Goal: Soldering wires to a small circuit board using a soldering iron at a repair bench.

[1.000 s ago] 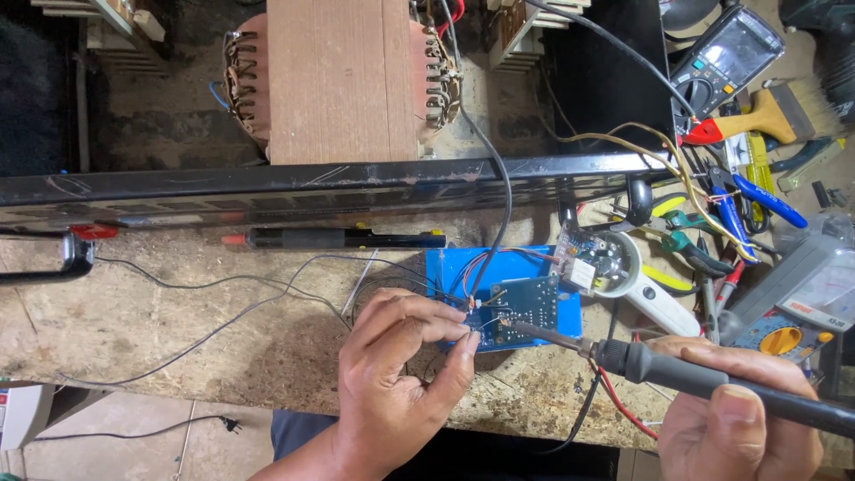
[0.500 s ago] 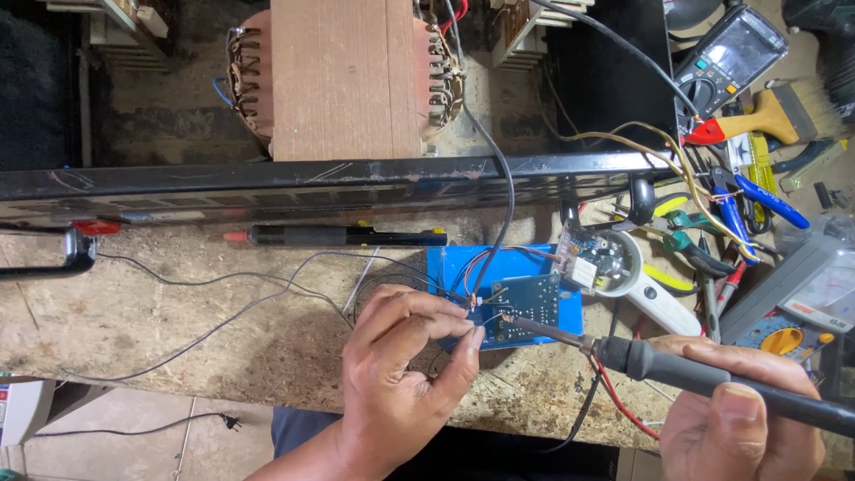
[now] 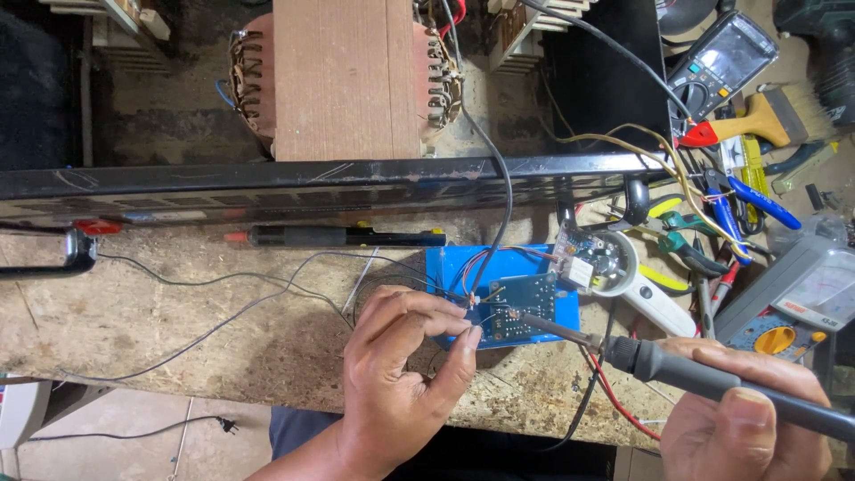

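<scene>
Hands: left (image 3: 401,365) pinches wire, right (image 3: 739,419) grips soldering iron (image 3: 677,365) over circuit board (image 3: 521,307)

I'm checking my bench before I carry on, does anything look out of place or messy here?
Nothing looks damaged or spilled. The pliers and cutters lie heaped at the bench's right end, crossed by loose wires, close to the soldering iron in the right hand.

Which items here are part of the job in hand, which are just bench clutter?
In use:
left hand, pinching thin wires at the board
right hand, holding the soldering iron
small circuit board on blue pad

Lying about:
large transformer
multimeter
paintbrush
blue-handled pliers
black-handled tool
</scene>
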